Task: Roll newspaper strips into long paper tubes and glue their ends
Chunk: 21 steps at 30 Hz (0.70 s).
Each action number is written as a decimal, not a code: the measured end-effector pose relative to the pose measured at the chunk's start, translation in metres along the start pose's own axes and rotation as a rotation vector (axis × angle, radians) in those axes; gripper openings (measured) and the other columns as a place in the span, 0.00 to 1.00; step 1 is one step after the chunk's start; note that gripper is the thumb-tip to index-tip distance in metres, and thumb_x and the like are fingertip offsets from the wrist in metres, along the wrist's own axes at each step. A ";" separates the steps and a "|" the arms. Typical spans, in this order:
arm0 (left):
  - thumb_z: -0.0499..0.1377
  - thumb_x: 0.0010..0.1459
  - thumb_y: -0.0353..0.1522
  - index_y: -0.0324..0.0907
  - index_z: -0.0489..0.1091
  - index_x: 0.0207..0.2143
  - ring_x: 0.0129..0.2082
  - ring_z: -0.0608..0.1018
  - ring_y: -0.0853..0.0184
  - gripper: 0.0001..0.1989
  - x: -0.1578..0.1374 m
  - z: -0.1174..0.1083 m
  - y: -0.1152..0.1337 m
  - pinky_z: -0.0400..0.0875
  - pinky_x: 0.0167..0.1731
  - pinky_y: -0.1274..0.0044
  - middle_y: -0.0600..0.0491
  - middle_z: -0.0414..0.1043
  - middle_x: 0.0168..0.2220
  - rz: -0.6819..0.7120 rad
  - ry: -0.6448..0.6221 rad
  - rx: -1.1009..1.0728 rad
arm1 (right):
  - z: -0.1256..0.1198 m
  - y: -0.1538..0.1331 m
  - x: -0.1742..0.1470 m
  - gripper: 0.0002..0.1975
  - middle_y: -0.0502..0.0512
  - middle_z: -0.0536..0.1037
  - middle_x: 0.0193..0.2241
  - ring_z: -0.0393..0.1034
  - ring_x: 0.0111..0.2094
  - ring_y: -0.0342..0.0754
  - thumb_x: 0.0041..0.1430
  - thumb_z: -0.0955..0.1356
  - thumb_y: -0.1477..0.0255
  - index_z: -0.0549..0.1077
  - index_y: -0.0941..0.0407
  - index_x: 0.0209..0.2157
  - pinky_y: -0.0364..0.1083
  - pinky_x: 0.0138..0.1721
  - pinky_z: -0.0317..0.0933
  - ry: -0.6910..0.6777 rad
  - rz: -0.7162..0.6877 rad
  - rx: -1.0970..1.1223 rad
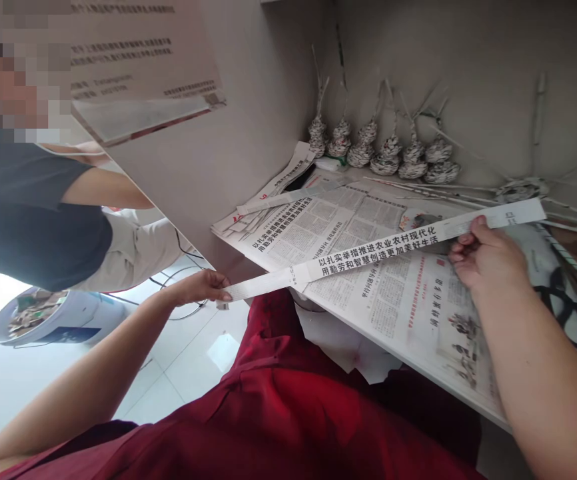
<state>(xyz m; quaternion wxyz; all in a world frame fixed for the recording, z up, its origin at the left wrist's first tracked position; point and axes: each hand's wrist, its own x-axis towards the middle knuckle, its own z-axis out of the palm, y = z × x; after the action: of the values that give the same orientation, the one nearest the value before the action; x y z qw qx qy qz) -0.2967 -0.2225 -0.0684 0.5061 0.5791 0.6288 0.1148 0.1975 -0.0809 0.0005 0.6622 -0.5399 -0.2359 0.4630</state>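
Note:
A long newspaper strip [368, 260] with two lines of bold print stretches slantwise across the front of me. My left hand [201, 287] is closed on its left end, off the table's edge. Farther right, my right hand [488, 253] pinches the strip near its other end, which sticks out past the fingers. Beneath the strip lie newspaper sheets [408, 320] spread over the tabletop. Another narrow paper strip [293, 195] rests on the stacked newspapers [263, 217] at the left.
Several woven paper gourds [366, 143] stand along the back wall. Thin rolled paper sticks [428, 193] and a woven piece [523, 190] lie at the right, near black-handled scissors [576, 313]. Left of the partition [178, 153], a person [28, 207] is beside a bucket of scraps [58, 320].

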 end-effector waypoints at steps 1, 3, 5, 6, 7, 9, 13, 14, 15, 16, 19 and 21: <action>0.64 0.42 0.45 0.40 0.71 0.31 0.28 0.72 0.66 0.19 -0.003 -0.005 -0.003 0.64 0.28 0.77 0.52 0.72 0.27 0.004 0.037 0.067 | 0.000 0.000 0.001 0.12 0.45 0.58 0.15 0.53 0.15 0.37 0.55 0.68 0.75 0.63 0.55 0.21 0.40 0.16 0.43 -0.019 0.018 0.025; 0.63 0.43 0.44 0.41 0.70 0.30 0.27 0.71 0.67 0.17 -0.008 -0.013 -0.009 0.62 0.28 0.77 0.54 0.72 0.26 0.003 0.162 0.259 | 0.000 0.000 -0.001 0.10 0.46 0.58 0.16 0.52 0.16 0.37 0.53 0.68 0.76 0.64 0.56 0.21 0.41 0.16 0.41 -0.093 0.068 0.054; 0.60 0.46 0.43 0.42 0.68 0.29 0.25 0.70 0.68 0.14 -0.013 -0.018 -0.018 0.60 0.27 0.78 0.54 0.70 0.25 -0.012 0.322 0.466 | 0.000 -0.001 -0.005 0.08 0.48 0.60 0.17 0.54 0.17 0.38 0.50 0.67 0.77 0.65 0.56 0.21 0.41 0.17 0.43 -0.211 0.120 0.066; 0.57 0.49 0.42 0.42 0.67 0.29 0.25 0.69 0.68 0.13 -0.016 -0.018 -0.023 0.60 0.27 0.77 0.54 0.70 0.26 -0.017 0.379 0.549 | 0.000 -0.002 -0.008 0.05 0.50 0.61 0.18 0.55 0.18 0.39 0.48 0.66 0.78 0.66 0.57 0.21 0.42 0.18 0.45 -0.284 0.143 0.072; 0.55 0.52 0.41 0.42 0.65 0.30 0.25 0.69 0.68 0.12 -0.019 -0.016 -0.029 0.60 0.28 0.77 0.54 0.70 0.26 -0.026 0.452 0.625 | 0.001 -0.002 -0.012 0.03 0.51 0.62 0.19 0.57 0.19 0.40 0.45 0.65 0.78 0.67 0.57 0.22 0.43 0.19 0.47 -0.358 0.159 0.075; 0.50 0.55 0.38 0.41 0.63 0.34 0.26 0.70 0.66 0.10 -0.025 -0.005 -0.043 0.59 0.28 0.76 0.51 0.69 0.27 -0.075 0.576 0.739 | 0.002 -0.003 -0.020 0.04 0.52 0.63 0.19 0.59 0.21 0.43 0.40 0.64 0.78 0.69 0.56 0.23 0.44 0.21 0.50 -0.515 0.164 0.055; 0.44 0.58 0.32 0.41 0.61 0.41 0.28 0.74 0.62 0.11 -0.038 0.041 -0.074 0.61 0.27 0.73 0.45 0.71 0.36 -0.254 0.464 0.849 | 0.006 -0.001 -0.037 0.02 0.51 0.62 0.19 0.61 0.22 0.46 0.41 0.66 0.73 0.67 0.54 0.19 0.47 0.23 0.52 -0.789 0.066 -0.060; 0.43 0.57 0.30 0.41 0.61 0.41 0.28 0.75 0.60 0.12 -0.041 0.055 -0.081 0.62 0.28 0.72 0.45 0.71 0.37 -0.281 0.372 0.887 | 0.007 0.000 -0.040 0.04 0.51 0.63 0.20 0.61 0.23 0.46 0.42 0.67 0.71 0.66 0.54 0.19 0.47 0.24 0.53 -0.852 0.055 -0.089; 0.44 0.57 0.29 0.41 0.62 0.41 0.29 0.75 0.59 0.12 -0.044 0.068 -0.087 0.64 0.29 0.70 0.44 0.71 0.38 -0.299 0.287 0.905 | 0.008 0.002 -0.042 0.06 0.51 0.63 0.20 0.61 0.23 0.46 0.43 0.68 0.69 0.66 0.54 0.19 0.47 0.25 0.53 -0.911 0.054 -0.115; 0.46 0.56 0.29 0.41 0.63 0.41 0.31 0.76 0.58 0.12 -0.046 0.079 -0.091 0.65 0.30 0.70 0.44 0.71 0.38 -0.301 0.209 0.906 | 0.009 0.004 -0.044 0.08 0.51 0.63 0.20 0.61 0.23 0.46 0.44 0.68 0.68 0.66 0.54 0.19 0.47 0.25 0.53 -0.966 0.059 -0.138; 0.58 0.48 0.33 0.43 0.66 0.40 0.39 0.76 0.54 0.14 -0.046 0.095 -0.089 0.66 0.35 0.68 0.46 0.72 0.39 -0.323 0.035 0.891 | 0.010 0.009 -0.047 0.07 0.52 0.65 0.21 0.61 0.24 0.47 0.48 0.68 0.69 0.68 0.54 0.20 0.47 0.26 0.54 -1.072 0.078 -0.177; 0.65 0.38 0.36 0.42 0.68 0.33 0.38 0.76 0.53 0.17 -0.040 0.090 -0.073 0.67 0.35 0.68 0.47 0.73 0.32 -0.389 -0.041 0.853 | 0.011 0.012 -0.047 0.05 0.52 0.66 0.22 0.61 0.24 0.47 0.48 0.67 0.71 0.69 0.54 0.20 0.47 0.26 0.53 -1.079 0.091 -0.175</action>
<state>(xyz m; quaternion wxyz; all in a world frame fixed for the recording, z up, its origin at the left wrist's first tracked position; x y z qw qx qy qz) -0.2794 -0.3180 -0.1425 0.2476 0.6090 0.7064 -0.2622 0.1622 -0.1165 0.0014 0.3792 -0.2886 -0.5562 0.6809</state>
